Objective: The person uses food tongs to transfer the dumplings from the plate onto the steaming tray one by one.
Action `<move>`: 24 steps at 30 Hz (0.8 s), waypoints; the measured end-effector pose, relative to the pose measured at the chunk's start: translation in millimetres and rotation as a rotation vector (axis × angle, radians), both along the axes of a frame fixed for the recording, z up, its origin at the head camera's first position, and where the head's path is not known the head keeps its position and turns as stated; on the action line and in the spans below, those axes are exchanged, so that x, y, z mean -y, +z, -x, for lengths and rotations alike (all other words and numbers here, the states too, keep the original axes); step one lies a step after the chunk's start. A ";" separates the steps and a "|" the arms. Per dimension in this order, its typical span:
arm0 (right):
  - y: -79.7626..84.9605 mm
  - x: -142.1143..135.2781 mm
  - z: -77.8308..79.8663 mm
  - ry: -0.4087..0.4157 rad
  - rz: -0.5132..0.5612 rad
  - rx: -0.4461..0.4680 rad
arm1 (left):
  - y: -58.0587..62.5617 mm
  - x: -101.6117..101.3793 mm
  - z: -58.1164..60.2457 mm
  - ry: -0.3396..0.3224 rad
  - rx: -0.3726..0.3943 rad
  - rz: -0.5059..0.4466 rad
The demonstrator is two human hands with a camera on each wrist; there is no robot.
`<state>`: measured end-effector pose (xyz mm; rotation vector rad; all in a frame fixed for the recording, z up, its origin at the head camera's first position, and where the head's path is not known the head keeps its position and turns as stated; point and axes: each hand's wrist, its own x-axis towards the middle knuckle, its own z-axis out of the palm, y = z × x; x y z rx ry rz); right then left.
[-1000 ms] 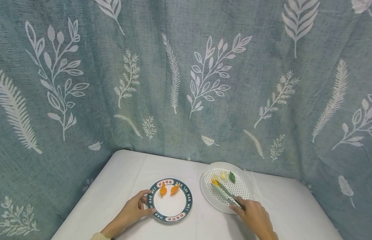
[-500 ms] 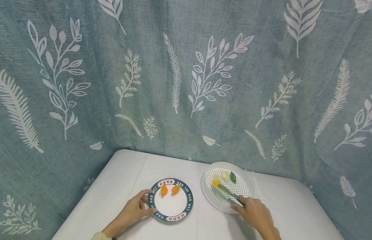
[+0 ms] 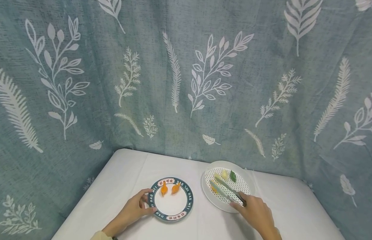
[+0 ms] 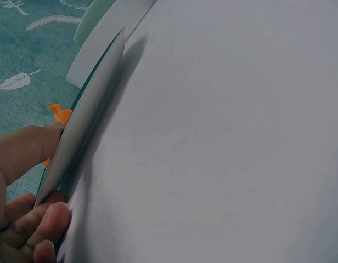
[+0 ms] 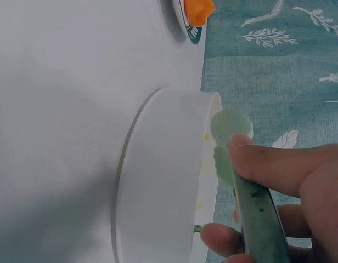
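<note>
My left hand grips the left rim of a round plate with a dark green patterned border. In the left wrist view the thumb is on top and fingers curl beneath the plate. Two small orange pieces with pointed tips, one on the left and one on the right, lie on it. My right hand holds green tongs, arms spread, over a white perforated basket. A yellow-orange piece is beside the nearer tong arm, partly hidden by it.
Also in the basket lie a pale yellow piece and a dark green piece; another pale piece is partly behind the tongs' tip. White cloth covers the table. A teal leaf-patterned curtain hangs behind it.
The tongs' arms have spread apart, and the yellow-orange piece that was at their tips sits slightly lower, by the nearer arm. The left hand and plate stay in place.
</note>
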<state>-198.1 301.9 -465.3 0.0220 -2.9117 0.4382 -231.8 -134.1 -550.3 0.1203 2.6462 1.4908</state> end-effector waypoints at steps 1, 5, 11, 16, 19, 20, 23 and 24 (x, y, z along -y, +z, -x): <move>0.3 1.4 -0.3 0.003 0.002 -0.014 | 0.0 0.2 -0.1 0.000 0.002 -0.002; 1.2 9.5 -3.0 0.019 0.005 -0.057 | 0.3 0.4 -0.5 0.002 0.004 -0.004; 0.1 26.0 -6.8 0.038 0.016 -0.081 | 1.2 -0.2 -0.5 0.010 0.004 0.004; -4.3 39.6 -7.8 0.061 0.025 -0.089 | 2.6 -0.6 -1.1 0.011 0.004 0.005; -6.4 47.8 -7.9 0.074 0.032 -0.077 | 3.6 -0.7 -1.7 0.007 0.002 0.002; -7.0 50.7 -8.0 0.078 0.036 -0.072 | 3.8 -0.7 -1.8 0.007 0.001 0.001; -9.0 59.4 -8.8 0.098 0.041 -0.069 | 3.9 -0.5 -2.0 0.010 0.003 0.004; -9.7 62.6 -9.1 0.106 0.040 -0.068 | 3.6 -0.4 -1.9 0.011 0.004 0.005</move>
